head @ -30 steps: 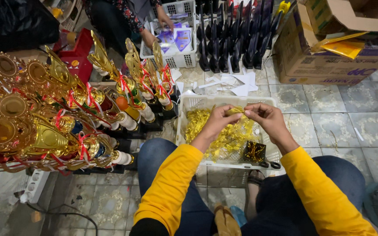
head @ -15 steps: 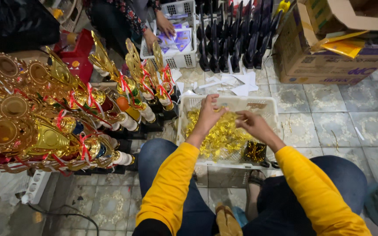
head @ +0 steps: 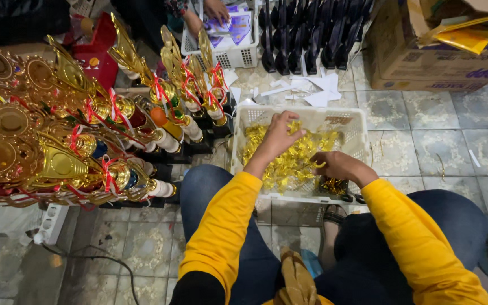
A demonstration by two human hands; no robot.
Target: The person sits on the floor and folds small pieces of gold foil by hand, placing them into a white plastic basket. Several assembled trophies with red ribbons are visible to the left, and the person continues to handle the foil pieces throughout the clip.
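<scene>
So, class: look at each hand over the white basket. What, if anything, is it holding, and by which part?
Both hands reach into the white plastic basket of small shiny gold pieces. The left hand and right hand touch the pile; whether either has a grip cannot be told.

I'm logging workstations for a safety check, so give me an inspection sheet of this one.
Surface: grey patterned floor tiles.
Job's things: white basket holding gold pieces.
Clutter: paper scraps; black bases; cardboard box.
Grippers: left hand reaches into the gold pieces; right hand rests on them, seems to pinch one.
Cables: power strip with cord on the floor.
Surroundings: gold trophies at left; another person's hands at a second basket.
</scene>
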